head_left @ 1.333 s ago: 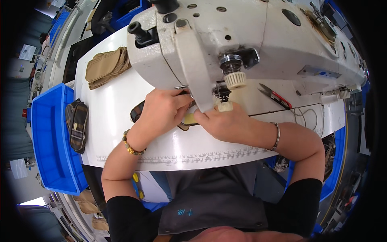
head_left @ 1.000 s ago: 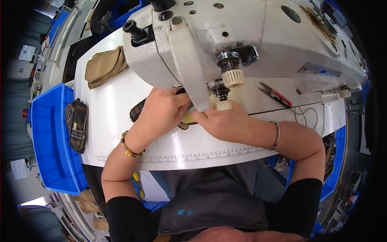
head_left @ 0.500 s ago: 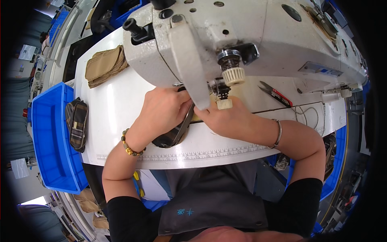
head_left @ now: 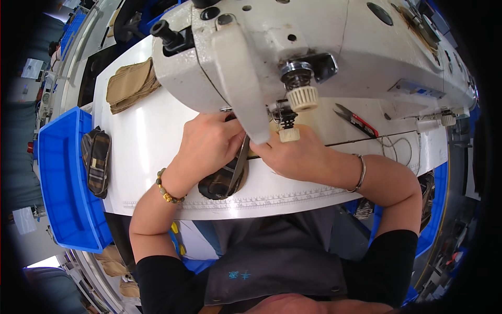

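The pouch (head_left: 219, 183) now lies at 7 o'clock from the machine (head_left: 314, 57) head, rotated from 9, exposing its zipper (head_left: 242, 159): work reoriented. Left hand (head_left: 206, 141): fingers grasp the pouch. Right hand (head_left: 295, 154): grasp indeterminable.

White table (head_left: 141, 152): 1 sewing machine (head_left: 334, 47), fabric stack (head_left: 130, 85), snips (head_left: 357, 121), plaid pouches (head_left: 217, 184).

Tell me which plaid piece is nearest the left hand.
The plaid pouch the left hand is touching; the other plaid pieces lie farther left, beside the blue bin.
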### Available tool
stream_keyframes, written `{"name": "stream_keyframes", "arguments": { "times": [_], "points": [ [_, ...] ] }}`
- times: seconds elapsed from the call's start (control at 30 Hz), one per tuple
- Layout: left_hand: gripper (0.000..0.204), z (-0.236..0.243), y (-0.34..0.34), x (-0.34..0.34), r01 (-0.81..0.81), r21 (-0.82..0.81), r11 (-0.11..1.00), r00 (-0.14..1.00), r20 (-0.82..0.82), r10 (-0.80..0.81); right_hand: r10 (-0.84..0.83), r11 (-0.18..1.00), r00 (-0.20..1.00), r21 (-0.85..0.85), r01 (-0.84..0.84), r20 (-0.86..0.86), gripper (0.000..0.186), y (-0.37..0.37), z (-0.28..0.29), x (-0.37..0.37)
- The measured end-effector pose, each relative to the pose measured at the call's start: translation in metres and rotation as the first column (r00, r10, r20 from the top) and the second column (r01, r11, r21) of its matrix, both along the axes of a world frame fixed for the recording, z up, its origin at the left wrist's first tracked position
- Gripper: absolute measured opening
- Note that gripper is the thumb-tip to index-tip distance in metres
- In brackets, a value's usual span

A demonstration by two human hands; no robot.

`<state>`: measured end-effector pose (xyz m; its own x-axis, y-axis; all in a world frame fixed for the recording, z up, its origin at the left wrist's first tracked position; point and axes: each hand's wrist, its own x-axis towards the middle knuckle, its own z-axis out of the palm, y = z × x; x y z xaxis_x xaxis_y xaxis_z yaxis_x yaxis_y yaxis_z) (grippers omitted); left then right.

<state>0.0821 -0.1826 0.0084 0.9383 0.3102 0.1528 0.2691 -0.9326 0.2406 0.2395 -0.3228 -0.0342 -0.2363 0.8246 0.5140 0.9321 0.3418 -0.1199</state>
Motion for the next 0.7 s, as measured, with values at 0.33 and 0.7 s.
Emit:
{"name": "stream_keyframes", "arguments": {
  "times": [0.33, 0.7],
  "points": [
    [0.018, -0.0026, 0.0018, -0.0012, -0.001, 0.015, 1.000, 1.000, 0.011, 0.001, 0.026, 0.999, 0.999, -0.041, -0.028, -0.045, 0.016, 0.0018, -0.0030, 0.0012],
    [0.006, -0.0053, 0.0040, -0.0030, 0.145, 0.030, 0.989, 0.943, 0.299, -0.147, 0.020, 1.000, 1.000, 0.007, -0.020, -0.001, 0.023, 0.0011, 0.0027, 0.0079]
  ]
}}
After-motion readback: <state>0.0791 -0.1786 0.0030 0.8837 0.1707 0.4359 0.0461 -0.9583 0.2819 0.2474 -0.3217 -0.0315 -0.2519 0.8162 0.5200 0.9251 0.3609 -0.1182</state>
